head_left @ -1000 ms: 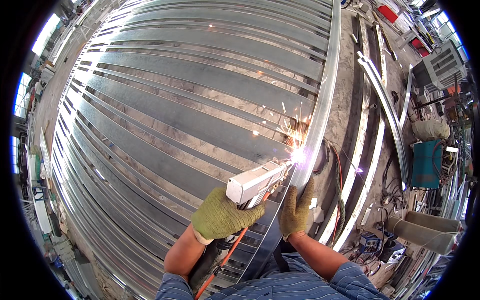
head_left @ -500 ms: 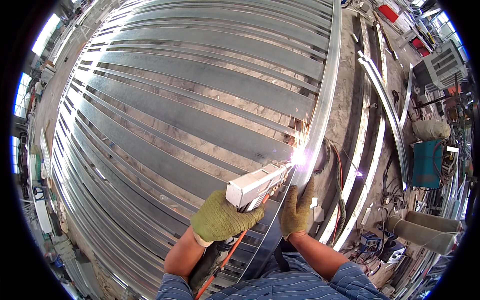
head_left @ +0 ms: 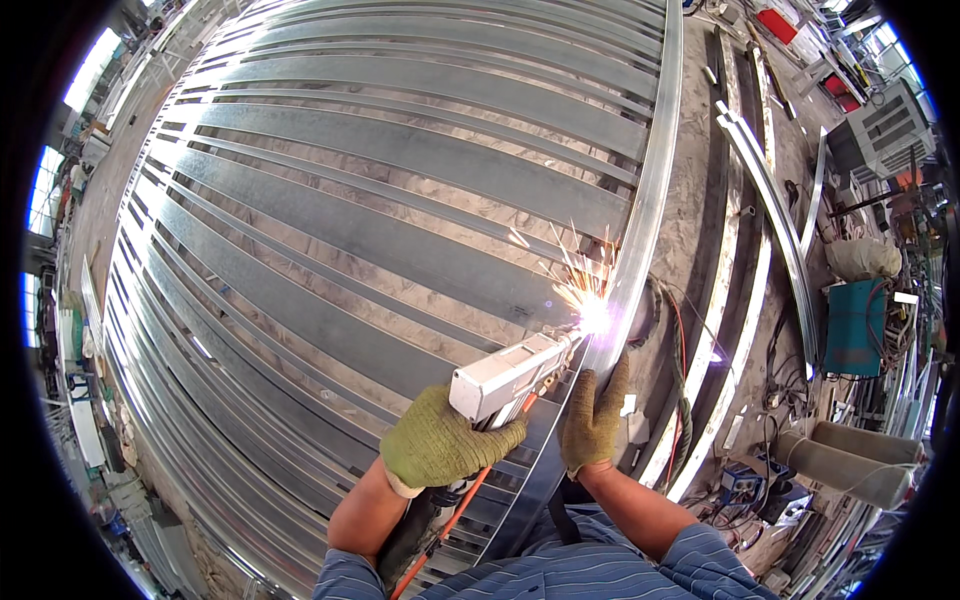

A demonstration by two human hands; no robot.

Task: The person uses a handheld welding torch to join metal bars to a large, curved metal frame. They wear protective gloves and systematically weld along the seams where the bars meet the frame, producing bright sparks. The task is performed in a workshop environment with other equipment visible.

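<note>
My left hand (head_left: 436,440), in a green knit glove, is closed round a handheld welding torch (head_left: 508,376) with a white boxy head and an orange hose. The torch tip points at the joint between a flat grey slat (head_left: 480,285) and the long metal side rail (head_left: 648,200). A bright white-violet arc glows there and throws orange sparks, hiding the joint itself. Close below the arc, my right hand (head_left: 592,425), gloved alike, lies against the rail's outer side. Its thumb and fingers are stretched out and apart, pointing away from me.
The large slatted metal frame (head_left: 400,130) fills the left and middle. Right of it, long metal bars (head_left: 770,210) and cables lie on the dusty floor. Farther right stand a teal machine box (head_left: 853,330), a grey cabinet unit (head_left: 885,130) and two rolled cylinders (head_left: 850,462).
The spark spray has grown larger and fans out more to the upper left. The torch and arc have shifted very slightly left and nearer; my right hand keeps its place.
</note>
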